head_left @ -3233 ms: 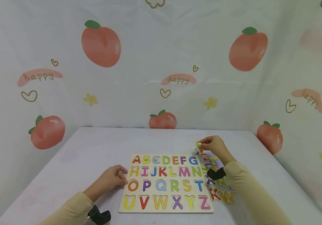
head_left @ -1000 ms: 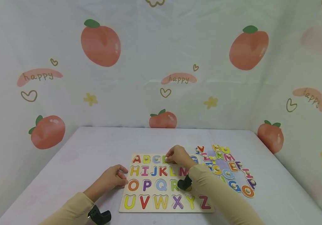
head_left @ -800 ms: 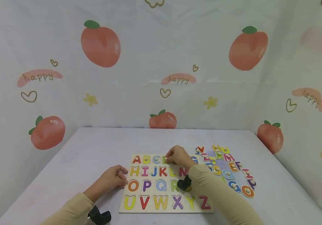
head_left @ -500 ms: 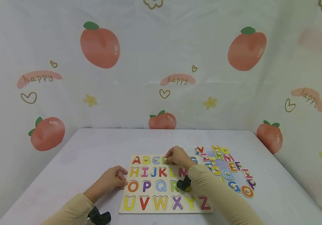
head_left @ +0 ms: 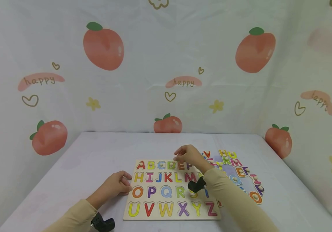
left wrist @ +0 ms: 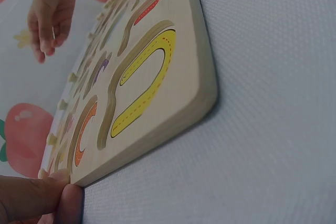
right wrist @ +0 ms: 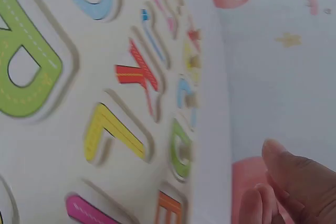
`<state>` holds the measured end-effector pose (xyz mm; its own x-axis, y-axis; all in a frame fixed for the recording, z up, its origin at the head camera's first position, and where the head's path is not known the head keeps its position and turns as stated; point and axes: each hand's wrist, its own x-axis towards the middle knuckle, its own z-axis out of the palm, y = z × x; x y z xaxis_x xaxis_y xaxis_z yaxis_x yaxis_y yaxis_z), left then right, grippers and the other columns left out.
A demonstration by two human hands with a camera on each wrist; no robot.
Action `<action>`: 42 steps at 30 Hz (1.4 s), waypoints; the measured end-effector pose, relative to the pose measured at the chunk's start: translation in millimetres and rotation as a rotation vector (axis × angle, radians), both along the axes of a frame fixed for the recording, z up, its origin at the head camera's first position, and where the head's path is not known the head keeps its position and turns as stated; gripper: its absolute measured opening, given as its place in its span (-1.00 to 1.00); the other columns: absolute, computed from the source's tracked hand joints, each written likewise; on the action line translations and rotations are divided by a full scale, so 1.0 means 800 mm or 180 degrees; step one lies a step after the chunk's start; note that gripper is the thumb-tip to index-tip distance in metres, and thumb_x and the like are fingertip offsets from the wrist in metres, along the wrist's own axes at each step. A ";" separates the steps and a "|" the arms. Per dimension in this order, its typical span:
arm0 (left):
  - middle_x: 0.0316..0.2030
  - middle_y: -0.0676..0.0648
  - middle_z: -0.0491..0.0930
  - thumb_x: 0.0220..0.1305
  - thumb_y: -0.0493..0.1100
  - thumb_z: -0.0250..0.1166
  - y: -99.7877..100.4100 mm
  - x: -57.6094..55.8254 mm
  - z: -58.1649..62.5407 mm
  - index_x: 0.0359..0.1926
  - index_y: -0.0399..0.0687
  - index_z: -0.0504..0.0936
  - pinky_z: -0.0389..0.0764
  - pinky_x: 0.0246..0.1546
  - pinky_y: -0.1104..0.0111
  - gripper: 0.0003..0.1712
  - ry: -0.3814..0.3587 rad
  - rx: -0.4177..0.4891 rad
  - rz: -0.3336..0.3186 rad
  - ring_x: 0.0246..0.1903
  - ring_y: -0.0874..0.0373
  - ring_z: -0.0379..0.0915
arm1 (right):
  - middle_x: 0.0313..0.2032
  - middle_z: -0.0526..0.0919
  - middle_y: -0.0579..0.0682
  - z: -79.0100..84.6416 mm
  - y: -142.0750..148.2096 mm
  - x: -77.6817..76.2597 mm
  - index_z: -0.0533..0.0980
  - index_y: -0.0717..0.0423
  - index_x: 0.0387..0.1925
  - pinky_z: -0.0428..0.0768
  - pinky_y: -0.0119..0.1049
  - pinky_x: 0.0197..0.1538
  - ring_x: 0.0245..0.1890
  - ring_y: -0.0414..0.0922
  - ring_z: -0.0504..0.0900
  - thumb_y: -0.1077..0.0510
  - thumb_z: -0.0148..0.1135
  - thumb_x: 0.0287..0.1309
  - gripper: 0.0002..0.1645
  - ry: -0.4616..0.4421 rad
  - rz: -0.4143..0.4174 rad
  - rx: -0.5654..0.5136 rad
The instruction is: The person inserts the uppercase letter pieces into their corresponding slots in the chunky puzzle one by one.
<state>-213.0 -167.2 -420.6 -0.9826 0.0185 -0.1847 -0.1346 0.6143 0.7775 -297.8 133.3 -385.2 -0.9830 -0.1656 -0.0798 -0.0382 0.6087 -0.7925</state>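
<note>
Pinching the board (head_left: 156, 211) well off the worktop's (head_left: 67, 174) back edge with the left hand (head_left: 116, 185), probably to stop any sliding. Hovering loose and empty by the D (head_left: 171, 165) with the right hand (head_left: 189, 155).

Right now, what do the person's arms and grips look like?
The left sleeve and right sleeve are long, plain and beige, with no pattern that I can see. One small black gadget sits by the left wrist, and a second black gadget by the right. The left grip and right grip are bare hands without gloves. No cables show.
</note>
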 end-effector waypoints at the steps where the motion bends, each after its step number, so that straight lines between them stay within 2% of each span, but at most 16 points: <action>1: -0.44 -0.08 0.51 0.02 -0.32 0.46 0.000 0.000 0.000 -0.04 -0.29 0.50 0.59 -0.44 0.38 -0.54 0.0003 0.0005 0.0001 -0.50 0.16 0.46 | -0.34 0.61 0.00 0.002 0.005 0.000 0.63 0.14 -0.18 0.63 -0.21 -0.18 -0.35 -0.10 0.61 0.13 0.41 0.07 -0.73 0.0026 -0.0011 -0.0052; 7: -0.44 -0.09 0.50 0.01 -0.35 0.45 0.001 0.000 0.002 -0.05 -0.30 0.51 0.60 -0.45 0.37 -0.54 0.0024 0.0048 0.0005 -0.51 0.16 0.46 | -0.23 0.64 0.09 0.016 0.047 0.002 0.59 0.25 -0.08 0.63 -0.08 0.01 -0.21 -0.02 0.70 0.15 0.36 0.13 -0.66 0.0161 -0.0013 -0.0271; 13: -0.44 -0.09 0.50 0.02 -0.35 0.45 0.000 0.000 0.002 -0.05 -0.30 0.50 0.60 -0.45 0.37 -0.55 -0.0014 0.0072 0.0013 -0.51 0.16 0.47 | -0.10 0.63 0.14 0.031 0.092 0.009 0.53 0.27 0.01 0.60 -0.10 0.06 -0.07 0.12 0.66 0.10 0.31 0.19 -0.57 0.0173 -0.0146 -0.0347; 20: -0.44 -0.10 0.50 0.01 -0.38 0.44 -0.002 -0.002 0.000 -0.05 -0.31 0.50 0.62 -0.44 0.36 -0.55 -0.0019 0.0120 0.0007 -0.51 0.16 0.47 | -0.02 0.59 0.20 0.038 0.137 0.019 0.48 0.31 0.07 0.61 -0.20 0.05 0.03 0.15 0.61 0.07 0.27 0.24 -0.52 0.0187 -0.0379 -0.0406; 24: -0.45 -0.10 0.51 0.00 -0.38 0.44 -0.002 -0.002 0.000 -0.05 -0.31 0.50 0.61 -0.45 0.36 -0.55 -0.0007 0.0104 -0.0003 -0.51 0.16 0.47 | -0.02 0.57 0.21 0.034 0.160 0.029 0.46 0.33 0.07 0.63 -0.24 0.02 0.08 0.20 0.57 0.06 0.26 0.25 -0.51 0.0184 -0.0464 -0.0401; 29: -0.44 -0.10 0.51 0.00 -0.37 0.45 -0.002 -0.002 -0.001 -0.05 -0.31 0.51 0.62 -0.44 0.36 -0.55 -0.0018 0.0088 0.0000 -0.50 0.16 0.47 | -0.08 0.59 0.17 0.024 0.184 0.042 0.47 0.33 0.08 0.64 -0.34 -0.05 0.00 0.14 0.60 0.02 0.27 0.24 -0.47 0.0149 -0.0574 -0.0346; 37: -0.45 -0.09 0.51 0.00 -0.36 0.45 -0.002 -0.003 -0.003 -0.06 -0.30 0.51 0.61 -0.45 0.36 -0.55 -0.0007 0.0092 -0.0012 -0.51 0.16 0.47 | -0.03 0.57 0.21 0.004 0.210 0.065 0.46 0.32 0.06 0.64 -0.17 -0.01 -0.06 0.10 0.65 0.00 0.27 0.23 -0.46 0.0009 -0.0676 -0.0211; 42: -0.45 -0.09 0.51 0.01 -0.37 0.44 -0.002 -0.004 -0.004 -0.05 -0.30 0.51 0.60 -0.46 0.36 -0.55 -0.0003 0.0072 -0.0010 -0.51 0.16 0.47 | -0.11 0.59 0.14 -0.007 0.224 0.078 0.46 0.33 0.07 0.66 -0.27 -0.09 -0.19 -0.05 0.67 -0.03 0.30 0.20 -0.42 -0.0039 -0.0723 -0.0089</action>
